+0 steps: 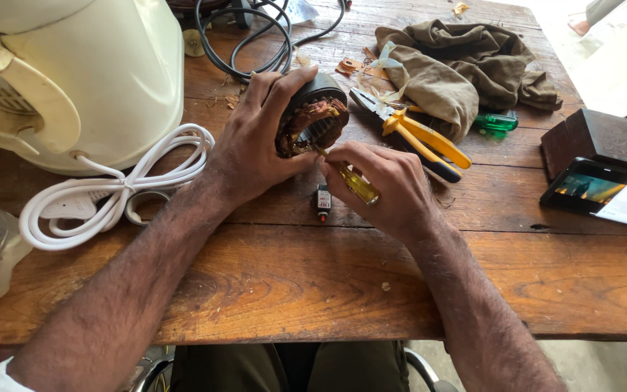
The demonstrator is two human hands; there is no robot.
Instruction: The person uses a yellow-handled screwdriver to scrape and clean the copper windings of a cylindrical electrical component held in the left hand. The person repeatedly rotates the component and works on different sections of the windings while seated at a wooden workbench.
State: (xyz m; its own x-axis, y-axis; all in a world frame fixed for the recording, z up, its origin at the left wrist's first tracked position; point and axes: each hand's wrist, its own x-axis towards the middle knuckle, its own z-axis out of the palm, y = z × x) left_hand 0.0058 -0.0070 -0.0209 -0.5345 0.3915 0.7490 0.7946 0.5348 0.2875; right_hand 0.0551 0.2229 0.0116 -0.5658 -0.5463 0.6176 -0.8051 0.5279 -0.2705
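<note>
My left hand [255, 141] grips a round black motor stator [312, 120] with copper windings, tilted so its open face points toward me above the wooden table [270, 283]. My right hand [386, 189] holds a small screwdriver with a clear yellow handle [353, 181], its tip touching the lower edge of the windings. A small black part with a red end [323, 201] lies on the table just below both hands.
A cream appliance body [74, 80] with a coiled white cord [110, 192] sits at the left. Yellow-handled pliers [419, 141], an olive cloth [459, 62], a green screwdriver [496, 122], a black cable [255, 36], a dark wooden box [604, 138] and a lit phone [604, 192] lie around.
</note>
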